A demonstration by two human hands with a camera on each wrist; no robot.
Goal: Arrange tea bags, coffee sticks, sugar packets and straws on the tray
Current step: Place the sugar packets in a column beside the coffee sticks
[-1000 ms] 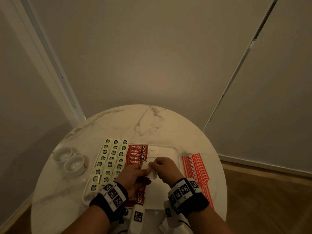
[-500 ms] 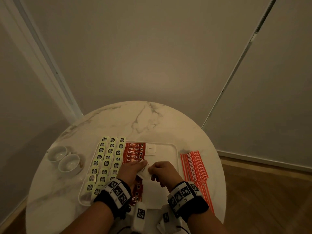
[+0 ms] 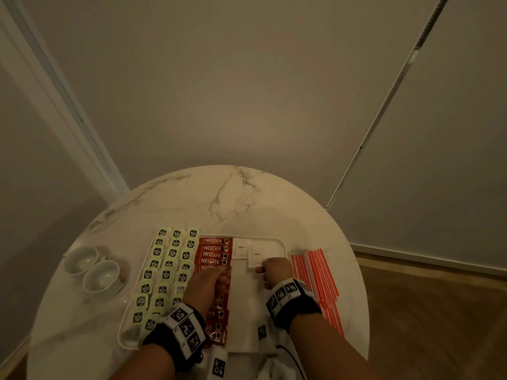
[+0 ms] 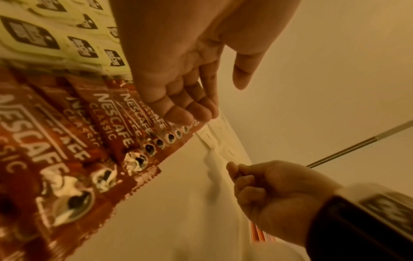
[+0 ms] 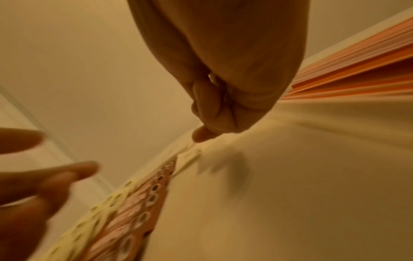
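Head view looks down on a round marble table carrying a white rectangular tray. Rows of pale green tea bags fill the tray's left side. Just to their right, touching them, lies a column of red Nescafe coffee sticks, each one overlapping the next. Two white sugar packets sit at the far end of the tray beside the sticks, the second a little nearer and to the right of the first. A bundle of red-and-white straws lies on the table just off the tray's right edge, not on the tray.

The left hand rests over the coffee sticks with its fingers straight and relaxed, the tips close to the printed cups on the sticks; it holds nothing, and whether the tips touch the sticks cannot be told. The right hand is over the bare part of the tray, just below the nearer sugar packet. Its fingers are curled into the palm, with the thumb tip pointing toward that packet. Whether it holds something inside the fist cannot be told from any view; the right wrist picture is blurred.

Two white cups stand touching each other on the table, left of the tray. Both wrists wear black bands with square markers.
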